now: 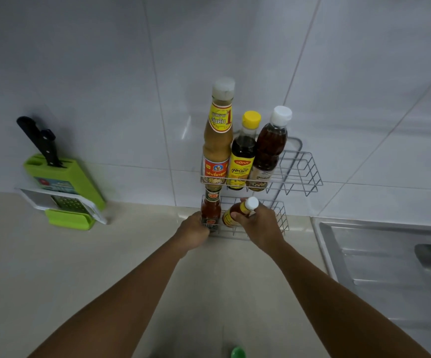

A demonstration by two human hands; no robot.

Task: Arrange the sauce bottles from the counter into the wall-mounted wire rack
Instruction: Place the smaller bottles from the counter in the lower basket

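While both arms reach toward the wire rack on the tiled wall, each hand is at the rack's lower tier. The left hand has its grip closed around the base of a red sauce bottle, which stands upright at the left end of that tier, directly under the rack's upper tier. The right hand has its grip clamped on a small yellow-labelled bottle with a white cap, held tilted with the cap leaning right, just beside the red bottle; whether it rests on the tier's wires I cannot tell.

In the rack's upper tier three bottles stand side by side at the left end: a tall tan bottle with a whitish cap, a dark bottle with a yellow cap, and a brown bottle with a white cap. The right part of that tier holds nothing.

Left of the rack, well apart, a green knife block with black handles leans against the wall on the surface, with a grater lying in front of it. Right of the rack lies a steel sink. Below the rack, at the picture's bottom edge, a green cap shows.
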